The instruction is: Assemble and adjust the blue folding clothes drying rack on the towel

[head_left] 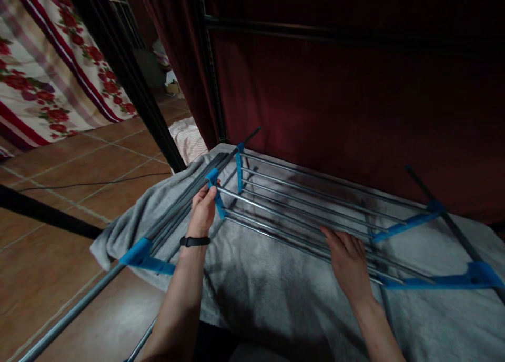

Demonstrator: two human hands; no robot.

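Observation:
A rack of grey metal rods (272,208) joined by blue plastic brackets lies on the grey blanket. My left hand (203,207), with a dark band on its wrist, is closed at a left blue bracket (213,176), thumb and fingers pinching it where a rod's end meets it. Further right, my right hand (347,254) rests over the rack's rods with its fingers curled round one. Near it are the right-hand brackets, the closer one (445,283) set on a dark upright rod. Another blue bracket (136,251) sits on a long rod at the lower left.
Several loose grey rods (185,193) lie along the blanket's (252,283) left side. A black post (134,83) slants down beside the bed's end, with a dark red curtain (315,99) behind. Tiled floor (51,199) with a dark cable stretches to the left.

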